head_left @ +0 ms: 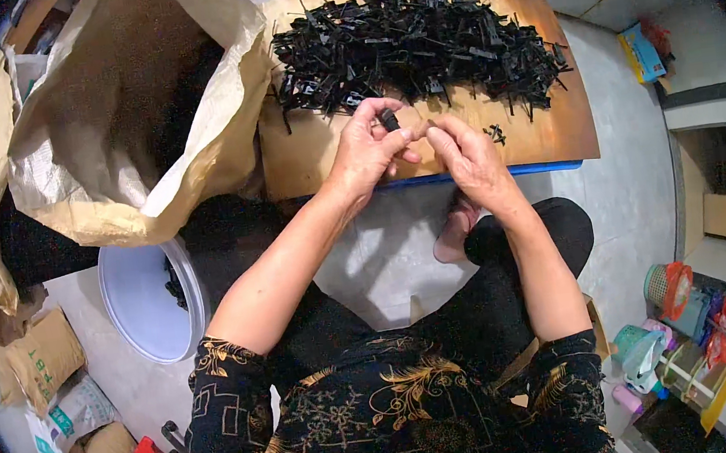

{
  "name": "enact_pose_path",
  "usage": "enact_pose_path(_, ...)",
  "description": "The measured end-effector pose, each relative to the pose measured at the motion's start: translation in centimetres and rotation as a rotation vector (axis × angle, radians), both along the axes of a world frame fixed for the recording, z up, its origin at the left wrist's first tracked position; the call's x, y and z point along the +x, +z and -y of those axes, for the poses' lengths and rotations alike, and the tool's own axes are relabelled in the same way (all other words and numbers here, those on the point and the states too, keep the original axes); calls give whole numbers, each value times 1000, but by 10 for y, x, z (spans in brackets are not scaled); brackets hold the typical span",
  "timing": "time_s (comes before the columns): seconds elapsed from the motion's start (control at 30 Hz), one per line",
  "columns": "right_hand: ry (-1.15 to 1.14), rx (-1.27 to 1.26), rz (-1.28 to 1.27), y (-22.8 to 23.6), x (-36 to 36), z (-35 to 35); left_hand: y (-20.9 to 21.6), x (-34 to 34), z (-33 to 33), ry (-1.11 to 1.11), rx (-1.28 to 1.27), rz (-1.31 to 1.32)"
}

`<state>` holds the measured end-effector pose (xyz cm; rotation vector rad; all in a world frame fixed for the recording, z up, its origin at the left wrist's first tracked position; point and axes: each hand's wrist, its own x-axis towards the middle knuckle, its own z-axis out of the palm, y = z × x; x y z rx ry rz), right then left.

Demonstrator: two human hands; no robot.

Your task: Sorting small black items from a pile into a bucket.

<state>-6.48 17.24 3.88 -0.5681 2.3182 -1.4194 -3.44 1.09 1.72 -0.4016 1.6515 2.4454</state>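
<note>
My left hand (pixel 357 157) is closed round a small black plastic part (pixel 388 119), which pokes up between thumb and forefinger. Close beside it, my right hand (pixel 474 160) has its thumb and forefinger pinched together. Whatever sits in that pinch is too small and covered to name. Both hands are over the near edge of a wooden board (pixel 302 162). Beyond them, a tangled heap of black plastic parts (pixel 414 46) covers the board's far side. A few small black bits (pixel 494 134) lie right of my right hand.
A large open woven sack (pixel 78 160) stands left of the board, its inside dark. Below it is a white bucket (pixel 123 298) with some black pieces inside. Packed bags (pixel 48 356) lie far left. Baskets and plastic bags (pixel 641 347) sit at the lower right.
</note>
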Motion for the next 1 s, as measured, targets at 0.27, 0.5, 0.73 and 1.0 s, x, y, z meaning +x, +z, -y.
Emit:
enact_pose_path(0.27, 14, -114, 121, -13, -3, 7, 0, -6, -3, -134, -324, -5)
enact_pose_path(0.5, 49, -94, 109, -28, -8, 7, -9, -8, -6, -188, -414, -19)
enact_pose_path(0.73, 60, 24, 70, -31, -12, 14, -15, -7, -5, -120, -821, -162)
enact_pose_path(1.0, -39, -90, -104, -33, -12, 21, -13, -13, -5, -31, -978, -329)
